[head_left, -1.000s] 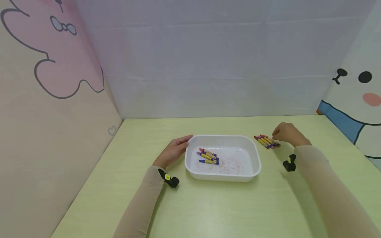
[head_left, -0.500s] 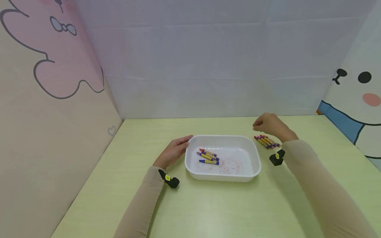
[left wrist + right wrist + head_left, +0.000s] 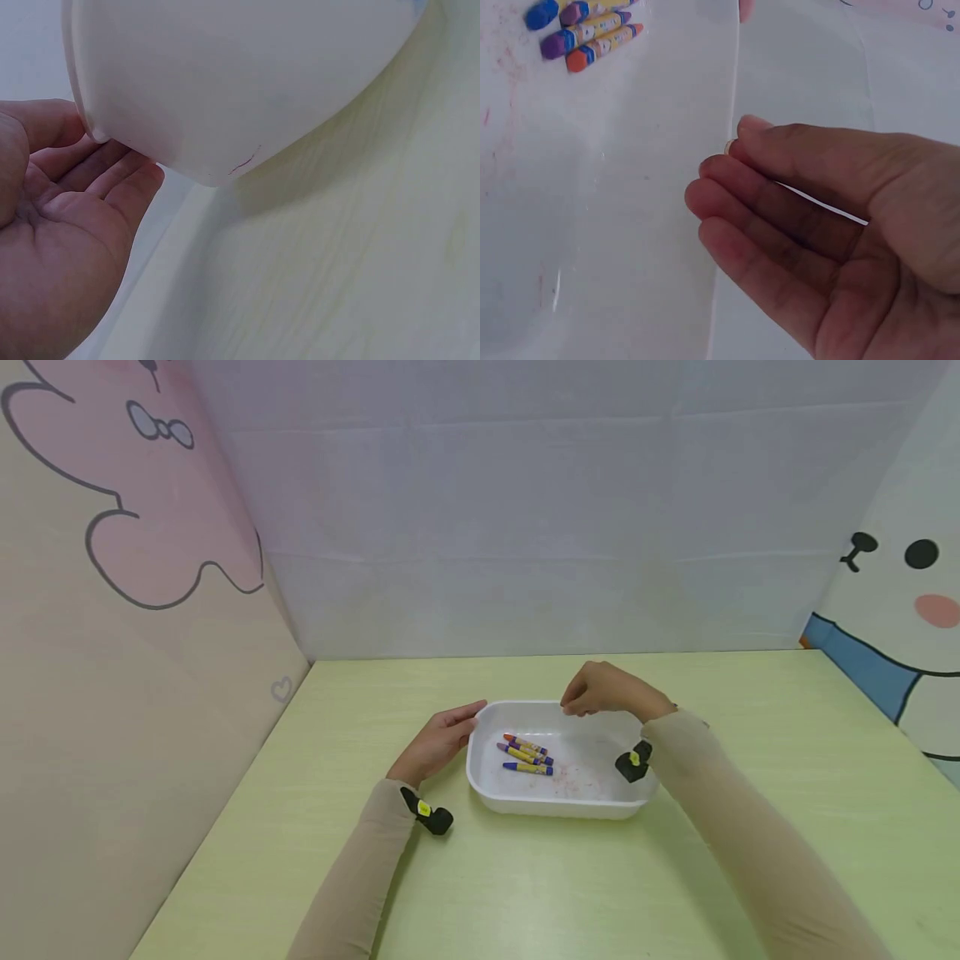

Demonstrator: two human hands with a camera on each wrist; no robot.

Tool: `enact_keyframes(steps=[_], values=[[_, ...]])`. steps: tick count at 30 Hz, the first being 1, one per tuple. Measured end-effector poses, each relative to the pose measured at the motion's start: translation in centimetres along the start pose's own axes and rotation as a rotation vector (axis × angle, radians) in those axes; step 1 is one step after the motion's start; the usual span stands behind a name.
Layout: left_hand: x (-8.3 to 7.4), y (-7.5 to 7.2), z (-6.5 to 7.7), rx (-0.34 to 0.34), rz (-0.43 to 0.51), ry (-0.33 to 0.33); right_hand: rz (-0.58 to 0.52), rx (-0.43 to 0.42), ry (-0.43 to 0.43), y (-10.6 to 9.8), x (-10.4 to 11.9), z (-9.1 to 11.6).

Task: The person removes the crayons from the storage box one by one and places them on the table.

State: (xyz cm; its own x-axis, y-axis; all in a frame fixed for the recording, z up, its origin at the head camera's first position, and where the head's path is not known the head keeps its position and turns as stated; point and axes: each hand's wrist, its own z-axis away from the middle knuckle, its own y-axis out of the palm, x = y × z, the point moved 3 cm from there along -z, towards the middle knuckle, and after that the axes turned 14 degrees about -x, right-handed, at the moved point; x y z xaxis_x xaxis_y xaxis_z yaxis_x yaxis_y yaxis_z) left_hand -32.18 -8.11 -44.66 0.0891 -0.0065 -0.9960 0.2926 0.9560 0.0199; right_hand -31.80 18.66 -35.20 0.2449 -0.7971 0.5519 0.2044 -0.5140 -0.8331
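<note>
Against the left end of the white plastic tray (image 3: 564,807) the left hand (image 3: 438,739) rests its thumb and fingers. In the left wrist view, these fingers touch the outer wall (image 3: 202,112) just below the rim. Over the far rim, right of the middle, hovers the right hand (image 3: 611,687). Its fingers are gently bent with thumb and index close together, and no crayon shows between them in the right wrist view. Several crayons lie in the tray's left half, among them an orange crayon (image 3: 592,52) and a blue crayon (image 3: 527,769).
Another group of crayons on the table is now mostly covered by the right sleeve (image 3: 720,793). Reddish marks (image 3: 576,782) stain the tray floor. The pale green table (image 3: 525,885) meets a white cloth wall (image 3: 480,543) behind and printed panels at both sides.
The right hand has moved left from the crayons on the table, rising and then lowering to the tray's far rim. The left hand, tray and the crayons in it stay put.
</note>
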Motion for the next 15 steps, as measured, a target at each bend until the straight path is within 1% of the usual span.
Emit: enact_keyframes(steps=[3,5,12,15], values=[[0.0,0.0,0.0,0.001,0.002,-0.001,0.008,0.052,-0.001,1.4,0.6,-0.7],[0.1,0.0,0.0,0.005,-0.002,0.000,0.011,0.069,0.019,2.3,0.8,-1.1],[-0.1,-0.1,0.1,0.007,-0.006,-0.007,0.020,0.111,0.061,4.8,1.0,-2.0],[-0.1,-0.1,0.2,0.006,-0.002,-0.010,0.010,0.121,0.060,5.5,1.1,-2.2]])
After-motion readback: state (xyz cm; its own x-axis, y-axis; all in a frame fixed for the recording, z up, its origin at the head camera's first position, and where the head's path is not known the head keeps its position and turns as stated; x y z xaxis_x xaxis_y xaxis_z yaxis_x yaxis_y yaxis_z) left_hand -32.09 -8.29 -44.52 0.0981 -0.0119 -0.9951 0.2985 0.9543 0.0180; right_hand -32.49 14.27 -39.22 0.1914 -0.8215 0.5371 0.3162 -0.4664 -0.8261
